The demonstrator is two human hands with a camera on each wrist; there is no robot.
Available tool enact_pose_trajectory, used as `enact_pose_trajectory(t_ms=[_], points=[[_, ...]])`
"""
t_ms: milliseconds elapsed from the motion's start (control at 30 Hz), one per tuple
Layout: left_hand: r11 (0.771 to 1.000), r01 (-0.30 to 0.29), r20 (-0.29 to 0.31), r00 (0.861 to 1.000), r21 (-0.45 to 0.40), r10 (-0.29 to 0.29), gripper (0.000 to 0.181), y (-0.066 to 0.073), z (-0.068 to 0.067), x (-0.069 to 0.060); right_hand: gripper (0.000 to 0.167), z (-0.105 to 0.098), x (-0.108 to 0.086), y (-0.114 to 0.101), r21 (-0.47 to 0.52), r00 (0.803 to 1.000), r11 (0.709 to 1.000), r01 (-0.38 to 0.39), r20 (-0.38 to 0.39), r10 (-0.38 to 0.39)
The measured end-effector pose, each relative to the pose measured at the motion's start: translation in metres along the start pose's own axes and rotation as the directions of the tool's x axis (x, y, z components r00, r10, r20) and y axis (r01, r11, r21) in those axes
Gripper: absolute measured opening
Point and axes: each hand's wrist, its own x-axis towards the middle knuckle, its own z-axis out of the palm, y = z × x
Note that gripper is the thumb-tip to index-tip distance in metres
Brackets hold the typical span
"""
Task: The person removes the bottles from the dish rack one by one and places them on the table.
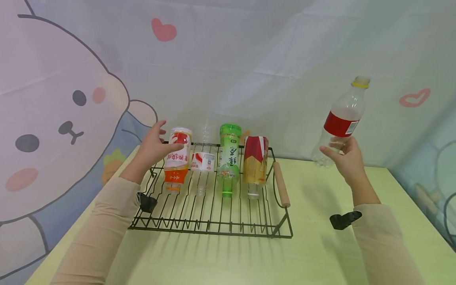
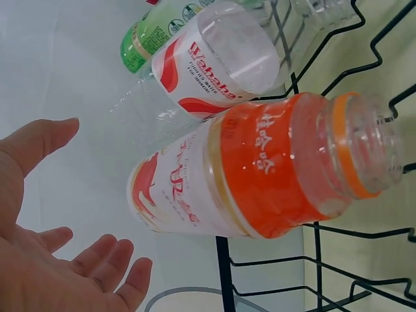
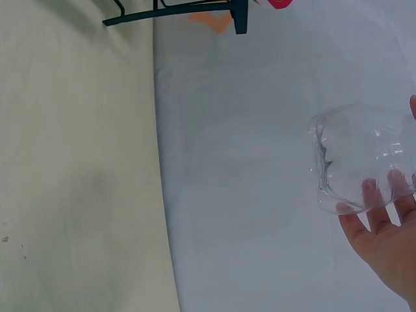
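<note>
My right hand [image 1: 347, 158] grips a clear plastic bottle [image 1: 350, 103] with a red label and a yellow neck ring. The bottle is capless, neck up and tilted right, above the table's right side. In the right wrist view only its clear base [image 3: 354, 159] shows, with fingers curled around it. My left hand [image 1: 154, 144] is beside a white-and-orange drink bottle [image 1: 176, 160] in the black wire rack [image 1: 228, 231]. Its fingers are spread, and the left wrist view shows a gap between the hand [image 2: 71, 260] and that bottle [image 2: 260, 169].
Several bottles lie neck-forward in the rack: a clear water bottle [image 1: 203, 161], a green tea bottle [image 1: 228, 158] and a red-and-gold one [image 1: 255, 166]. A wooden handle [image 1: 281, 184] is on the rack's right side. A printed cloth [image 1: 228, 59] hangs behind the pale table [image 1: 313, 253].
</note>
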Motion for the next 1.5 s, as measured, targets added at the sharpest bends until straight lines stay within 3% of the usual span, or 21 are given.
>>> enact_pose_trajectory(t_ms=[367, 767, 1167, 1500], points=[[0.995, 0.090, -0.019, 0.996, -0.039, -0.090, 0.094, -0.015, 0.005, 0.003, 0.069, 0.019, 0.006, 0.025, -0.050, 0.998, 0.997, -0.064, 0.021, 0.065], [0.985, 0.153, 0.023, 0.988, -0.083, -0.152, 0.098, -0.031, 0.010, 0.007, 0.070, 0.034, 0.005, 0.053, -0.061, 0.992, 0.990, -0.127, -0.006, 0.127], [0.977, 0.185, 0.077, 0.981, -0.107, -0.177, 0.101, -0.035, 0.016, 0.006, 0.071, 0.034, 0.001, 0.069, -0.058, 0.982, 0.980, -0.189, -0.008, 0.189], [0.976, 0.202, 0.134, 0.972, -0.077, -0.191, 0.102, -0.039, 0.021, 0.005, 0.072, 0.036, 0.003, 0.081, -0.072, 0.981, 0.978, -0.196, -0.006, 0.196]])
